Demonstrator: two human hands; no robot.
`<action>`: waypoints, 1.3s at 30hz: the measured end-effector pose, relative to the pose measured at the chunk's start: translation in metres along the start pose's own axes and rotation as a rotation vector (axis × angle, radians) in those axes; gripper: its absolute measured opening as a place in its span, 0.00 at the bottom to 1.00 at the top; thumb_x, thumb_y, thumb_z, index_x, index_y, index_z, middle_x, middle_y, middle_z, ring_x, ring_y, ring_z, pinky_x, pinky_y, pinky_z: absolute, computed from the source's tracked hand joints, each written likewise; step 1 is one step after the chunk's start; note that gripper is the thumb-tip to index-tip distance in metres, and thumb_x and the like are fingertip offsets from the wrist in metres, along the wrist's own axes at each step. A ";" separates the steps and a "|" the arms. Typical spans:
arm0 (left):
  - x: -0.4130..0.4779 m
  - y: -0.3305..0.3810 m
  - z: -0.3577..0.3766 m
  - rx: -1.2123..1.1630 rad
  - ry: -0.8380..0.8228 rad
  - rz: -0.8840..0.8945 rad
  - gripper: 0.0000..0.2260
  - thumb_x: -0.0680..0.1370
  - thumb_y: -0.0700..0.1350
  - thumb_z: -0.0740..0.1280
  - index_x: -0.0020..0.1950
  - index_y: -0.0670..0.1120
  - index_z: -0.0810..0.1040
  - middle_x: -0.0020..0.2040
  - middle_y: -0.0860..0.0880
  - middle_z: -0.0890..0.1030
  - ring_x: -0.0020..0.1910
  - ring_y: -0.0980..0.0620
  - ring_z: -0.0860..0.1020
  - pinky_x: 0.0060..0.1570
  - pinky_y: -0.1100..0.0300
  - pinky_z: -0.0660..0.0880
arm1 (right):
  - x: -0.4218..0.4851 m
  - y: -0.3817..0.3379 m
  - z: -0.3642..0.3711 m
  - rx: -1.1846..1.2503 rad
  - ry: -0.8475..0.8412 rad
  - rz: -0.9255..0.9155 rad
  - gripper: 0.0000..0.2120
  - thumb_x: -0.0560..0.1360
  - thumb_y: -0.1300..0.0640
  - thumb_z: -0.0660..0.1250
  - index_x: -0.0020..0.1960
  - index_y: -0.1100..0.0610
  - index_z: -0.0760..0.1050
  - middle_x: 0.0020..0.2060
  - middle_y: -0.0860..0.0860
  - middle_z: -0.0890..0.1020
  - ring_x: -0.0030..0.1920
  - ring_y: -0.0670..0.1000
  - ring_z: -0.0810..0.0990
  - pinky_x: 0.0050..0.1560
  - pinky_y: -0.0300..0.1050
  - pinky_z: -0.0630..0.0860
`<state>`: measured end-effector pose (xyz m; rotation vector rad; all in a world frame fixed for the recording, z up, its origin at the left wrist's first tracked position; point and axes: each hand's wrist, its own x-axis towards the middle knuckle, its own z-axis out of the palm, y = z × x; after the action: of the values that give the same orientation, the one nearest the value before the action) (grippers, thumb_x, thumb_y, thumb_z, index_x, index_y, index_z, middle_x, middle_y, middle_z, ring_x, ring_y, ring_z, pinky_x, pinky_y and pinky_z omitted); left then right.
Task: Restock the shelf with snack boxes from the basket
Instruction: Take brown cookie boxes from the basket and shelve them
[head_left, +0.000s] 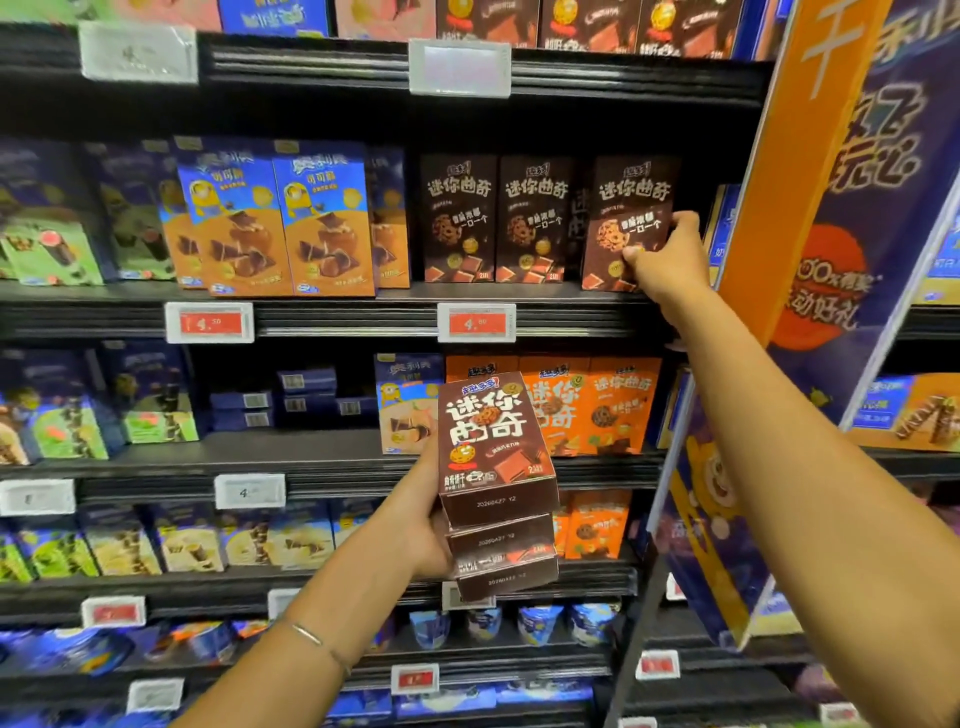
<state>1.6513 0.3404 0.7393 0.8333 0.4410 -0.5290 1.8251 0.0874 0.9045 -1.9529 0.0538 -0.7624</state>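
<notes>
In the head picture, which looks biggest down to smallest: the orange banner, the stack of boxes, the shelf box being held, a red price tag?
1. orange banner
2. stack of boxes in the left hand, though it is nearer the camera, which enlarges it
3. shelf box that the right hand grips
4. red price tag

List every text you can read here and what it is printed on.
"迷你曲奇": brown box held by the right hand; also the top box of the stack in the left hand.
"一口一个": that brown box.
"20260427 Y2": end of the top box.
"4.50": red price tag.
"4": white price tag.
Blue boxes, orange banner, other tags: too blurred to read.
</notes>
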 end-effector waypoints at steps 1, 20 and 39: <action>-0.001 0.000 0.000 0.002 0.002 -0.002 0.33 0.66 0.71 0.79 0.45 0.39 0.91 0.54 0.38 0.89 0.46 0.33 0.88 0.41 0.33 0.84 | 0.002 0.000 0.001 -0.036 -0.002 -0.003 0.25 0.78 0.56 0.71 0.71 0.56 0.64 0.64 0.55 0.76 0.62 0.57 0.77 0.63 0.53 0.77; -0.008 0.004 -0.008 0.025 0.067 0.034 0.33 0.68 0.72 0.78 0.43 0.40 0.91 0.52 0.39 0.89 0.45 0.36 0.89 0.43 0.36 0.85 | 0.014 -0.007 0.028 -0.173 -0.018 0.080 0.28 0.77 0.53 0.72 0.71 0.59 0.65 0.68 0.60 0.75 0.67 0.63 0.75 0.64 0.58 0.75; -0.006 0.010 -0.011 0.046 0.038 0.081 0.34 0.68 0.74 0.76 0.47 0.41 0.91 0.56 0.39 0.88 0.48 0.37 0.89 0.44 0.40 0.85 | -0.058 -0.023 0.016 0.054 0.219 -0.195 0.24 0.76 0.48 0.71 0.67 0.55 0.70 0.59 0.51 0.78 0.58 0.47 0.78 0.59 0.44 0.77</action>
<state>1.6512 0.3562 0.7417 0.9027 0.4295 -0.4507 1.7810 0.1321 0.8901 -1.8346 -0.0255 -1.0942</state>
